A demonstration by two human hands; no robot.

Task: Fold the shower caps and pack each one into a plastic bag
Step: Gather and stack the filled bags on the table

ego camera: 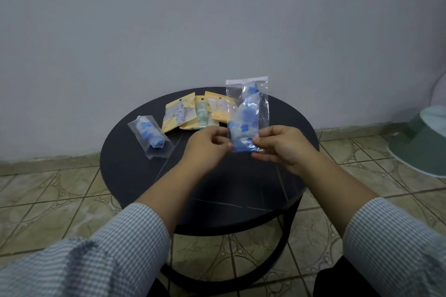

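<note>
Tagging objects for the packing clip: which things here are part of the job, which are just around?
Job:
- clear bag with blue-flowered cap, pinched at its lower end by left hand and right hand
- packed blue cap in bag on the table
- three yellow-topped packets

Just around:
- round dark table
- green tub on the floor

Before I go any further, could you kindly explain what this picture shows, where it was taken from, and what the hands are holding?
There is no machine here: a camera worn on a person's head looks down at their two bare hands. The left hand and the right hand pinch the lower end of a clear plastic bag, held upright, with a blue flowered shower cap inside. Below is a round dark table. On it lie another clear bagged blue cap and three yellow-edged packets, overlapping in a row.
</note>
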